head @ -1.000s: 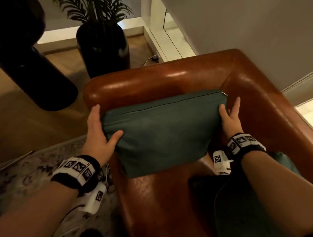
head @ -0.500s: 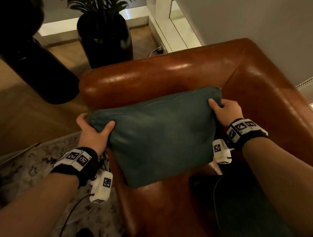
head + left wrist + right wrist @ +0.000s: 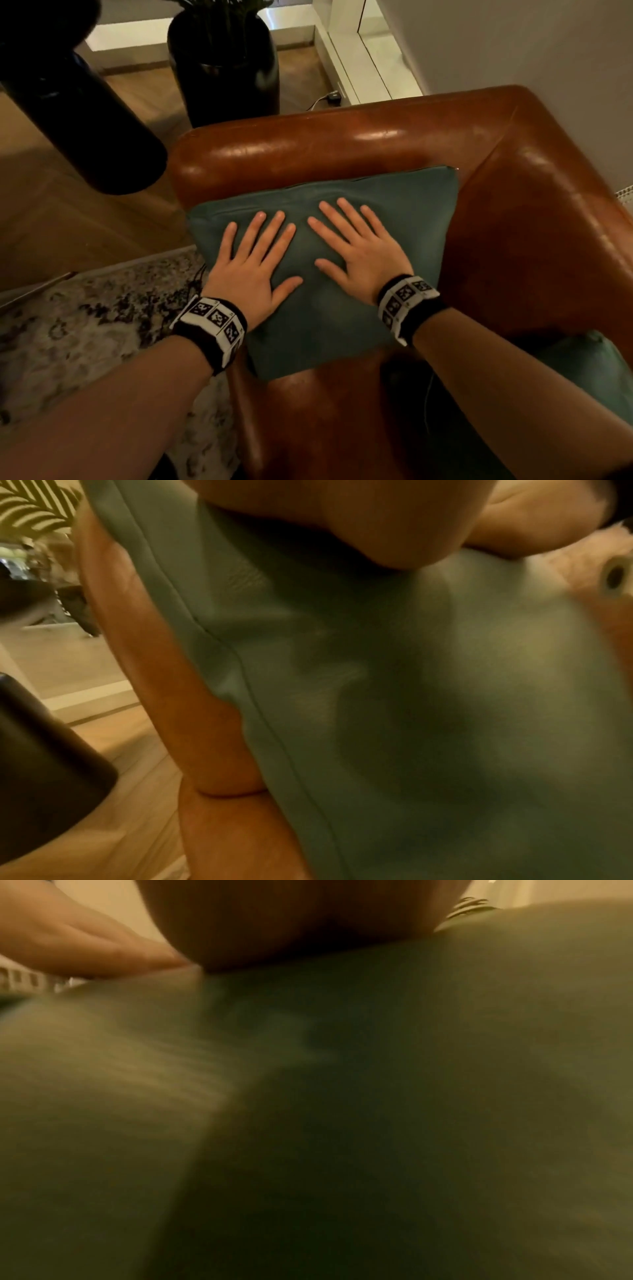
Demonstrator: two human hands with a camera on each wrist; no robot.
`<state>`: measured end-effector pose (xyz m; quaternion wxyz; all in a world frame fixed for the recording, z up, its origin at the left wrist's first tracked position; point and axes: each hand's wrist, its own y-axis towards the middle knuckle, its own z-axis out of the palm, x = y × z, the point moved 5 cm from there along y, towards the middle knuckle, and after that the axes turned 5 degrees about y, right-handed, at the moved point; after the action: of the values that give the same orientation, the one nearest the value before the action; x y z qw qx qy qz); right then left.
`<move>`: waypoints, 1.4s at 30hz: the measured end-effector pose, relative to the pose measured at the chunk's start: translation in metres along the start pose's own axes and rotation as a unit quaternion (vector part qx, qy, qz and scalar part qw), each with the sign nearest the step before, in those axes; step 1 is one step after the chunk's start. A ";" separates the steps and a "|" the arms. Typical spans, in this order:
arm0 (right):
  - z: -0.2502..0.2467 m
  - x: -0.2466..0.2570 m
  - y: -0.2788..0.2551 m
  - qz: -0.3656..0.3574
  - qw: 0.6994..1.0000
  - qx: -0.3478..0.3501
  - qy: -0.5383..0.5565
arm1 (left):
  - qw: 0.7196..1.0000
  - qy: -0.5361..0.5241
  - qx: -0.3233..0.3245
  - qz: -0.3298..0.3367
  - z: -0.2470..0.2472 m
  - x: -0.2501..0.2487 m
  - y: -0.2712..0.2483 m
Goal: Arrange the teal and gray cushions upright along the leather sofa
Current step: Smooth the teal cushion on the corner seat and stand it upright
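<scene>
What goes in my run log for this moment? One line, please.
step: settling teal cushion against sofa arm | left hand: flat on it | right hand: flat on it

From my station, both wrist views are smeared: under the right hand (image 3: 301, 926) the teal cushion (image 3: 342, 1096) shows only blur. A second cushion (image 3: 589, 370) beyond my right forearm is cut off.
</scene>
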<state>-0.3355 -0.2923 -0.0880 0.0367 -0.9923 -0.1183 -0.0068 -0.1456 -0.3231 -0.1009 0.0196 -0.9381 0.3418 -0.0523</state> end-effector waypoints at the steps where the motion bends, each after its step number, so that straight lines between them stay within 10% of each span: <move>1: -0.001 -0.009 0.001 0.010 1.000 -0.002 -0.002 | 1.000 0.001 -0.001 -0.008 0.000 0.004 0.000; 7: -0.008 -0.107 -0.016 0.219 0.975 0.020 0.027 | 1.000 -0.005 0.001 -0.024 0.001 0.016 -0.006; 13: -0.011 -0.133 -0.030 0.265 0.958 0.103 0.040 | 1.000 -0.024 -0.007 -0.011 -0.005 0.008 -0.008; 18: -0.045 -0.070 0.001 0.173 0.981 -0.063 0.068 | 0.990 -0.046 -0.050 -0.122 -0.034 0.045 0.003; 24: -0.043 -0.006 0.059 0.100 0.978 0.035 0.178 | 0.975 -0.154 0.011 -0.157 -0.043 0.075 0.034; 35: -0.045 -0.045 0.040 0.121 0.979 0.013 0.162 | 0.941 -0.290 0.010 -0.172 -0.027 0.100 0.012; 39: -0.028 -0.138 -0.014 0.270 0.953 0.029 0.135 | 0.891 -0.408 0.008 -0.199 -0.014 0.095 -0.009; 42: -0.022 -0.172 -0.046 0.415 0.869 -0.030 0.268 | 0.847 -0.463 -0.011 -0.259 -0.010 0.082 -0.010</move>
<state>-0.5136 -0.2899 -0.0662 0.0362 -0.9107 0.3188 -0.2602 -0.0777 -0.3687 -0.0834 0.1512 -0.9080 0.0381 0.3888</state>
